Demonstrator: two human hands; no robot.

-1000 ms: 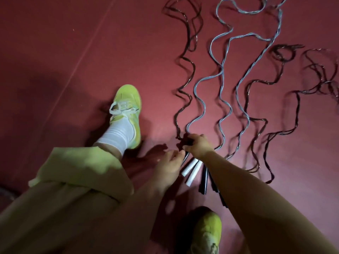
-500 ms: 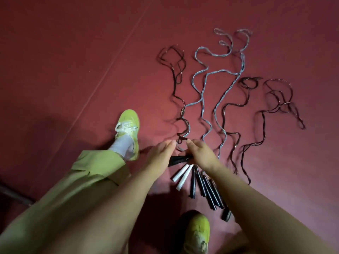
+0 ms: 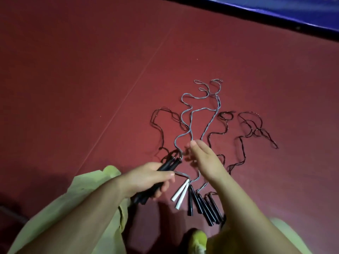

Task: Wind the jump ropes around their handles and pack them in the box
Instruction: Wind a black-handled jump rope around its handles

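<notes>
My left hand grips a pair of black jump-rope handles, lifted off the floor; their black rope trails away over the red floor. My right hand hovers just right of the handle tips with fingers held straight, holding nothing that I can see. Below it lie two white handles with a grey rope, and several black handles side by side. More black ropes wriggle off to the right.
Red mat floor with a thin seam line running diagonally. A dark blue edge crosses the top right. My yellow-green trouser leg and a yellow-green shoe are at the bottom. No box is in view.
My left hand has lifted the black handle pair off the floor and now grips it. My right hand let go and opened. The view tilted up, showing the blue edge.
</notes>
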